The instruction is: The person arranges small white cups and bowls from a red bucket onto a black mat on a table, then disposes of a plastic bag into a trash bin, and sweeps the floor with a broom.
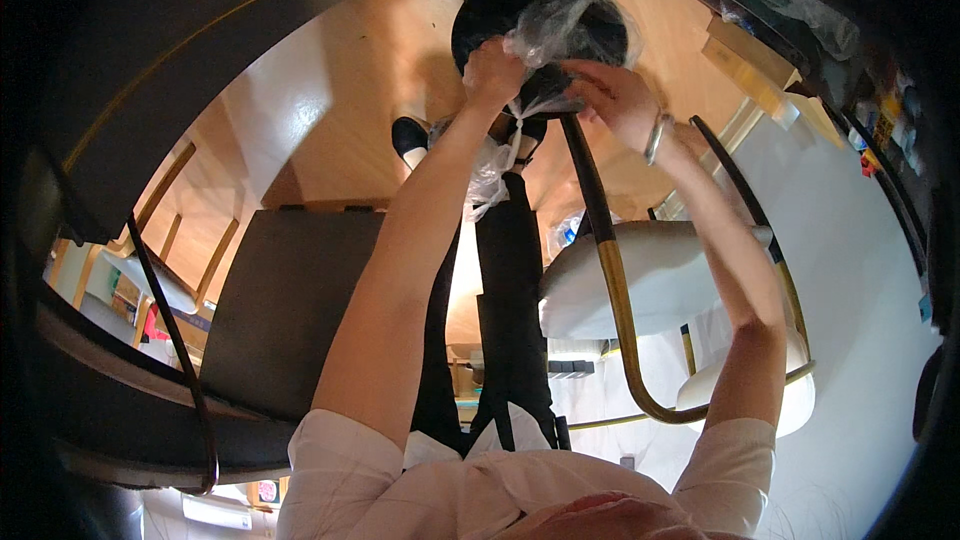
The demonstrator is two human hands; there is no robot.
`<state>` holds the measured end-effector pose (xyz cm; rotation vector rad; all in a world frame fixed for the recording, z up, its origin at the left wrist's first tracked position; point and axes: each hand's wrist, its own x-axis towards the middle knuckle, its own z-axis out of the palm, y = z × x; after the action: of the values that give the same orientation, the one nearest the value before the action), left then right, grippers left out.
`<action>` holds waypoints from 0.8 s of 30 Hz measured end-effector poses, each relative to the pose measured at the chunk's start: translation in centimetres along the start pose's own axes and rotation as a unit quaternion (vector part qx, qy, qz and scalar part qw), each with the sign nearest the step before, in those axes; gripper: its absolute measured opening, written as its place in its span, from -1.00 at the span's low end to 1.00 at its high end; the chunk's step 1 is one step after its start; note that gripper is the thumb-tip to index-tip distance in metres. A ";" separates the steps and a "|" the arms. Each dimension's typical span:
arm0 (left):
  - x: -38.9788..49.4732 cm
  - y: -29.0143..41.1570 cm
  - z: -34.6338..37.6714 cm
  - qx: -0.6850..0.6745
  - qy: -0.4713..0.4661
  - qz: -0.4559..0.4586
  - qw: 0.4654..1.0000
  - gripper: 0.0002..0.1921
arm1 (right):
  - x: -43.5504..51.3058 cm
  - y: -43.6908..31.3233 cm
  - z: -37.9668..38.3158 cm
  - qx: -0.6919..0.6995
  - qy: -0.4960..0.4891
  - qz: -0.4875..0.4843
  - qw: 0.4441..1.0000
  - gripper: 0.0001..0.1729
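Observation:
A round black bin (pixel 487 19) stands on the floor in front of me, with a clear plastic bag (pixel 559 22) over its right part. My left hand (pixel 496 73) is closed on the bag's gathered film at the bin's near left side. My right hand (pixel 611 97), with a metal bracelet at its wrist, is at the near right rim; its fingers touch the film, and whether they pinch it I cannot tell. Below my hands the film narrows to a twisted or knotted neck, and a crumpled clear part (pixel 491 176) hangs over my lower legs.
A chair with a pale seat (pixel 634 277) and a black and gold tube frame (pixel 616 292) stands at the right. A dark flat panel (pixel 292 300) lies to the left. Cardboard boxes (pixel 750 64) are at the upper right, and a wooden chair (pixel 161 277) is at the far left.

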<state>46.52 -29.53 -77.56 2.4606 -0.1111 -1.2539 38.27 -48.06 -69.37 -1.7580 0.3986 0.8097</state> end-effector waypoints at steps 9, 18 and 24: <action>-4.2 0.6 -3.2 -0.150 0.115 0.053 0.980 -0.08 | 4.2 -1.0 3.8 -0.262 0.071 0.035 0.962 -0.56; -5.6 0.6 -5.8 -0.156 0.319 0.123 0.927 -0.38 | 1.4 -0.5 -3.1 -0.100 0.386 -0.044 0.916 -0.67; -6.0 -1.4 -7.5 -0.267 0.241 0.219 0.907 -0.84 | 6.7 5.7 -5.0 -0.001 0.344 0.014 0.939 -0.73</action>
<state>48.76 -24.61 -69.51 2.0270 -0.1519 -0.3935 41.02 -53.80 -77.24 -2.0090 0.8838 0.1813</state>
